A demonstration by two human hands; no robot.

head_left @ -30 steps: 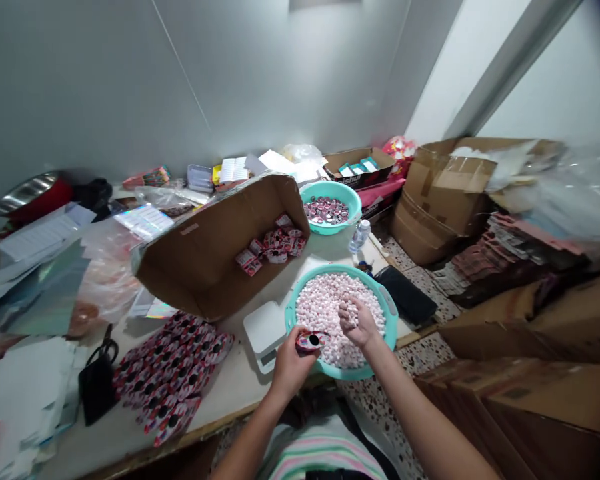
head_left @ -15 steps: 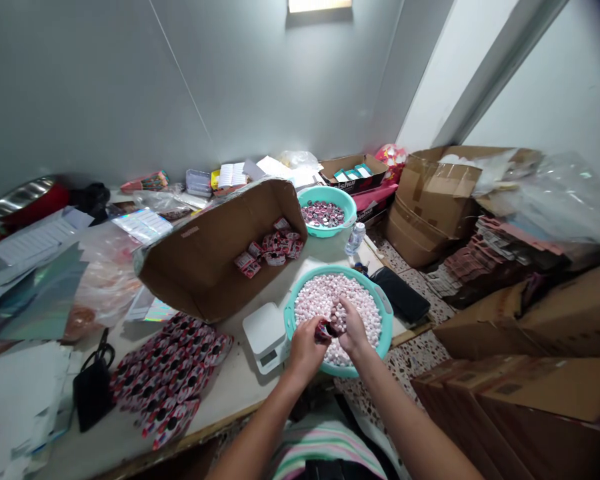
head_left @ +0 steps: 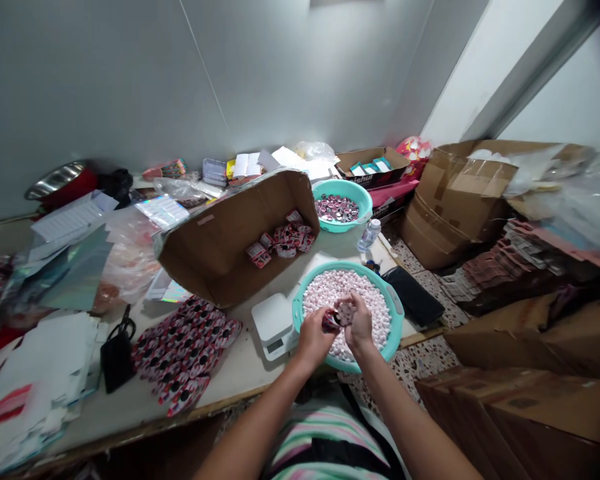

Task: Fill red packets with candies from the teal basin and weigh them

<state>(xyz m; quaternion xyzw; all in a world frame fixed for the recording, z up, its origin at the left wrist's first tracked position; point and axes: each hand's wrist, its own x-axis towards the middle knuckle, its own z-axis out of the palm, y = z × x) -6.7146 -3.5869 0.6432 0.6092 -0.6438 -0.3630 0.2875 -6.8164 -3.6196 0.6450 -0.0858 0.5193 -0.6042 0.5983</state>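
Observation:
My left hand (head_left: 317, 337) grips a small red-and-black printed box (head_left: 331, 321), its dark opening turned toward my other hand. My right hand (head_left: 359, 325) is cupped around a cluster of small pale pink pellets (head_left: 347, 312), right beside that opening. Both hands are over a turquoise basin (head_left: 396, 325) filled with pinkish-white pellets (head_left: 325, 287). Just left of the basin stands a white digital scale (head_left: 271, 321). Many matching printed boxes (head_left: 193, 347) stand in rows on the table at the left, their tops showing dark.
A tilted cardboard box (head_left: 215, 257) holds several printed packs (head_left: 293, 240). Behind are a second turquoise basin (head_left: 365, 223) of small round pieces and a clear bottle (head_left: 369, 235). A black pouch (head_left: 414, 297) lies by the table edge. Cartons (head_left: 530, 340) stack at right.
My right hand has drawn pellets up out of the heap and now cups them at the box's opening. The whole view has shifted, with the scene sliding slightly right.

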